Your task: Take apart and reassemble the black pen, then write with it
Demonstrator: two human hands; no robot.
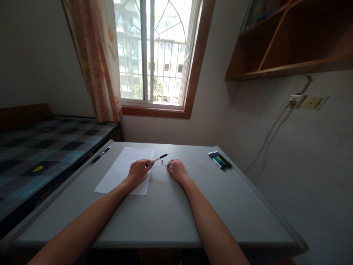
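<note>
My left hand [139, 170] is closed around a pen [156, 160] with a pale barrel and a dark grip, its thin tip pointing up and to the right. Beneath that hand lies a white sheet of paper [118, 173] with faint lines of writing near its far edge. To the right, my right hand [178, 170] rests on the table with fingertips pinched together; a tiny bit of something shows at them, too small to name. Between both hands, a small dark piece [162, 161] sits on the tabletop.
On the grey-white table [154, 221], a black pen [101, 155] lies by the left edge. A pack of black pens or refills [219, 161] lies at the right edge. A checkered bed [55, 147] stands left, a window [154, 55] ahead, and a wooden shelf [286, 68] hangs upper right.
</note>
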